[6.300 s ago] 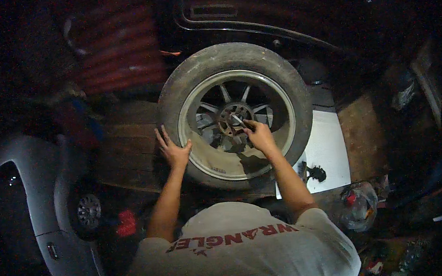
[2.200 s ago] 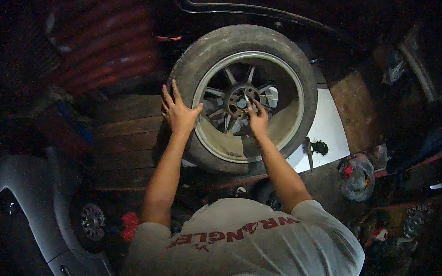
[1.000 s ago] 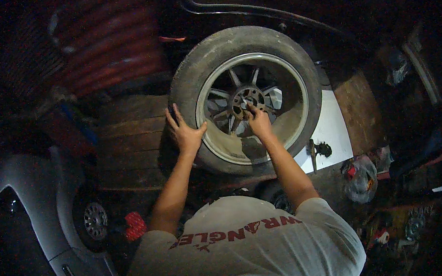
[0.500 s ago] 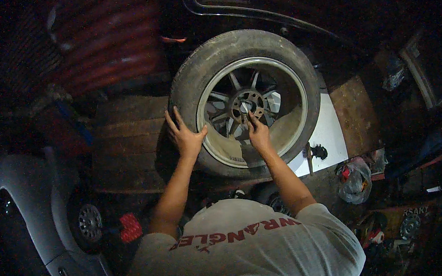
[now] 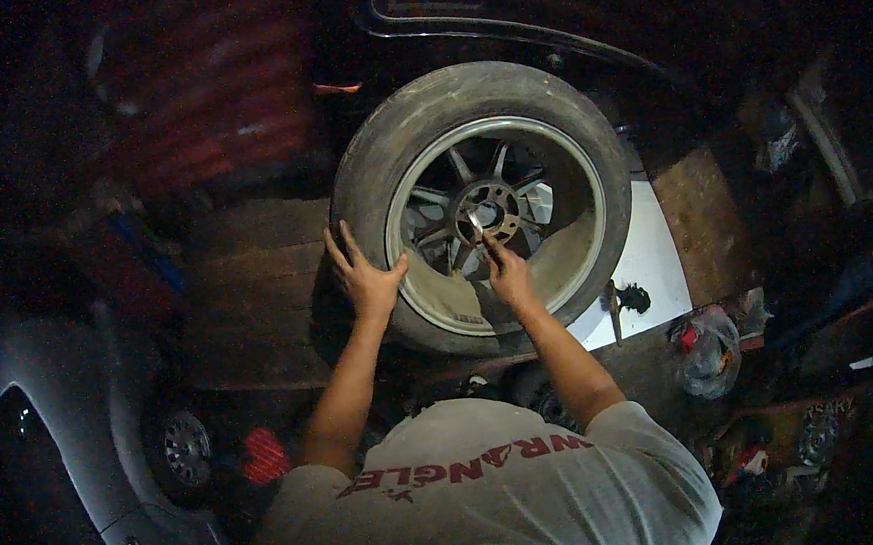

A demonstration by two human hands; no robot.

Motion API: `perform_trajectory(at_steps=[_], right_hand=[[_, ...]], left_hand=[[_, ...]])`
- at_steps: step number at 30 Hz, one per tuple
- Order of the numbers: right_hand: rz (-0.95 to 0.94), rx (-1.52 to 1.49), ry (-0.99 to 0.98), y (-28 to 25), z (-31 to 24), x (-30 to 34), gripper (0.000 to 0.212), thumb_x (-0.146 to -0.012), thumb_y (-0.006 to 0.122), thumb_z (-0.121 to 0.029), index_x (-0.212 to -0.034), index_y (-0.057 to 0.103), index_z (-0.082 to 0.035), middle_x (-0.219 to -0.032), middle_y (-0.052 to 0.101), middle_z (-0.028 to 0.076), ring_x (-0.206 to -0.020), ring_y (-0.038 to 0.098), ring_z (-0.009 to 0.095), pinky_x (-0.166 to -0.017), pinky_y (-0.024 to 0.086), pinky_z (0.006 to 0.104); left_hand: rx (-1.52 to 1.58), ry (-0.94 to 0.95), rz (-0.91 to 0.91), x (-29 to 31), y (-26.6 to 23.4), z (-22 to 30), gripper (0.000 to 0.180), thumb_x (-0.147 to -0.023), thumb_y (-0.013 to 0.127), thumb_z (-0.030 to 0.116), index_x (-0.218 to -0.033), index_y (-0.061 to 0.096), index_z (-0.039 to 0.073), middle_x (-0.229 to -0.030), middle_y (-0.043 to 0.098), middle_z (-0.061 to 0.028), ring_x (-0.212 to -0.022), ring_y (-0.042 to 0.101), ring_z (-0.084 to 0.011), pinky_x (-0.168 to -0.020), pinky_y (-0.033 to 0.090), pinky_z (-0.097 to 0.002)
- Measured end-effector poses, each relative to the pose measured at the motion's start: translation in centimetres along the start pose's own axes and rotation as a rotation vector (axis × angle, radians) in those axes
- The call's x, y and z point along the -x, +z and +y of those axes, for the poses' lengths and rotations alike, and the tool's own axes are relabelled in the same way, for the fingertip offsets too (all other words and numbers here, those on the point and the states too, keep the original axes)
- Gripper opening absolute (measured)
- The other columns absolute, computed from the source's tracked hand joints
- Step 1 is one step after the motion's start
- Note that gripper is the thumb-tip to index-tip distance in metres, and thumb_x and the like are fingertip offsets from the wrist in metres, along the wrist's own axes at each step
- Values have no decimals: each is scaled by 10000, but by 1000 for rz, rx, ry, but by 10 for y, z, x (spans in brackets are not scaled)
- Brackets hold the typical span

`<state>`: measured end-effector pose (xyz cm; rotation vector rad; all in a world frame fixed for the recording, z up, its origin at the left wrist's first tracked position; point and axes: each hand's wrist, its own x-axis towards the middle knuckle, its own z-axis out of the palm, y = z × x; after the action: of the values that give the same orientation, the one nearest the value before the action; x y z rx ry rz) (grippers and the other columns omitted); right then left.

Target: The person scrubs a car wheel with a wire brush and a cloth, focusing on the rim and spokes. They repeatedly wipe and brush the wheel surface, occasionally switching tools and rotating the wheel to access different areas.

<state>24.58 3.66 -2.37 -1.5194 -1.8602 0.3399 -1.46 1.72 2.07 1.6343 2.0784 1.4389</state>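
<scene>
In the head view, the only one on my feed, I have a large wheel [image 5: 493,193] in the middle, its hollow side facing me; it sits over a wooden bench [image 5: 254,282] and partly covers a white sheet [image 5: 656,251]; I cannot tell from here how far it tilts.

I see the left hand [image 5: 368,284] spread against the left side of the tyre [image 5: 476,91], fingers fanned over the rubber and thumb at the lip of the rim [image 5: 574,253]; the right hand [image 5: 512,280] reaches inside the wheel from below, thumb and fingers pinching a slim pale tool [image 5: 476,223]; its tip points up at the hub [image 5: 509,209], though I cannot tell whether it touches; metal spokes [image 5: 458,163] fan outward from there.

To the right I get a black lump [image 5: 634,299] on the sheet, with a narrow dark bar [image 5: 615,312] just beside it; a brown board [image 5: 705,219] lies past the sheet, and a clear plastic bag [image 5: 710,359] with red inside is nearer the person; at lower left I make out a grey car [image 5: 81,459], a small spoked wheel [image 5: 186,448] and a red object [image 5: 264,455], its kind too dim to tell.
</scene>
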Motion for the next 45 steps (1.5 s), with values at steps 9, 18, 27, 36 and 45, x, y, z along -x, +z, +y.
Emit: perform_trajectory(at_steps=[9,18,27,36,45], right_hand=[[-105,-7,11,-14,8,16,482,-858,610,-119,-1322,550,-232,-940,647,245,-821,633,422,-728,517,496],[-328,-16,303,-36,-31,-7,359,-904,555,-232,-1233,586,-90,-941,650,263,-895,613,451,-772,484,520],[-298,22,223,-1,-16,-11,326,-917,512,-214,-1211,550,-79,-881,662,248,-818,641,443,-719,500,553],[-488,42,163,-41,-6,-17,312,-886,542,-185,-1165,607,-61,-944,663,256,-912,637,425,-788,505,517],[-386,-13,153,-31,3,-16,361,-901,555,-210,-1245,592,-111,-913,652,261,-842,623,445,-751,495,525]], left_hand=[[-49,-8,28,2,7,-1,1164,-596,854,350,-1509,175,105,-1543,134,-219,-1395,203,-439,-1121,241,-544],[-104,34,80,5,7,0,1218,-580,877,338,-1511,134,86,-1530,124,-270,-1396,197,-448,-1126,240,-537],[-193,-77,85,12,14,5,1225,-568,888,292,-1504,128,73,-1513,155,-277,-1382,226,-446,-1135,239,-518],[-188,-145,67,10,15,16,1217,-577,877,313,-1509,124,98,-1513,171,-249,-1380,236,-436,-1124,274,-509],[-166,-152,78,10,17,13,1215,-574,873,298,-1515,122,134,-1519,164,-249,-1385,232,-433,-1127,267,-504]])
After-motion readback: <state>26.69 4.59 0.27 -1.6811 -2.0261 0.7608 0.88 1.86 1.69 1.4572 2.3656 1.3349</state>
